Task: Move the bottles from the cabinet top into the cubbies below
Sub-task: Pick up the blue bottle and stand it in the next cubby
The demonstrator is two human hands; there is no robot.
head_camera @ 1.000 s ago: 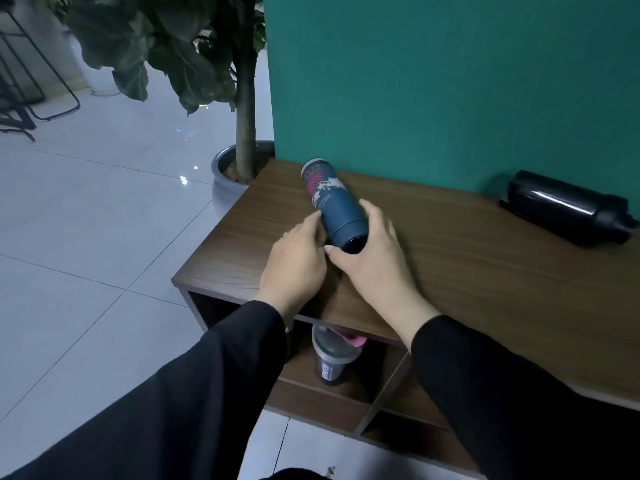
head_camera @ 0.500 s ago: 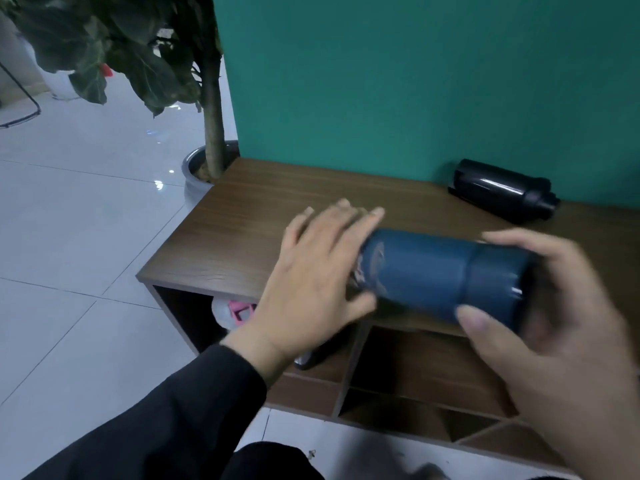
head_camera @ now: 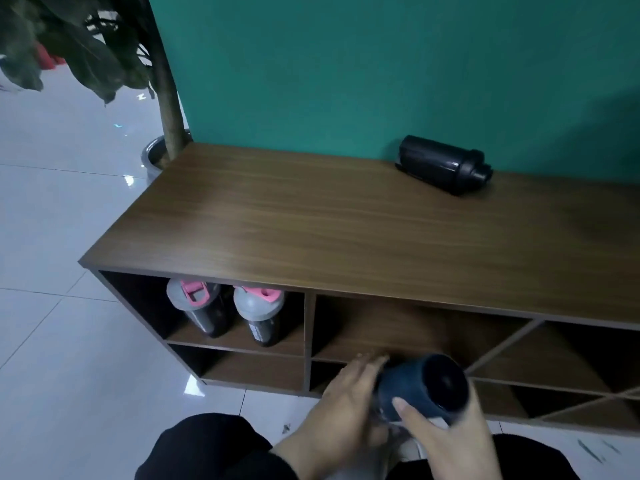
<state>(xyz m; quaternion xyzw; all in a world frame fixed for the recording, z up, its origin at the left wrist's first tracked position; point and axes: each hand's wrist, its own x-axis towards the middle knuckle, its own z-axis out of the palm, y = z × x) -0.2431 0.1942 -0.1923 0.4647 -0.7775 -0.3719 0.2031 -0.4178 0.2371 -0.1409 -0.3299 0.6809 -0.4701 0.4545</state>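
Blue bottle point(head_camera: 420, 388) now down off cabinet top point(head_camera: 311, 220), two shakers point(head_camera: 228, 313) in left cubby point(head_camera: 149, 306)

Both hands, left hand point(head_camera: 343, 414) and right hand point(head_camera: 453, 441), hold a blue bottle point(head_camera: 420, 388) before the cubbies point(head_camera: 398, 336); a black bottle point(head_camera: 443, 163) lies on the cabinet top point(head_camera: 311, 220).

**One head view, looking down at the cabinet front**

A single wide-angle camera, worn on the head, faces forward and down toward the green wall point(head_camera: 381, 64). It sits close above both hands point(head_camera: 346, 410), low in frame, and takes in the whole cabinet top point(head_camera: 311, 220), the cubbies point(head_camera: 398, 327) beneath, and floor point(head_camera: 52, 341) to the left. No second view overlaps it.
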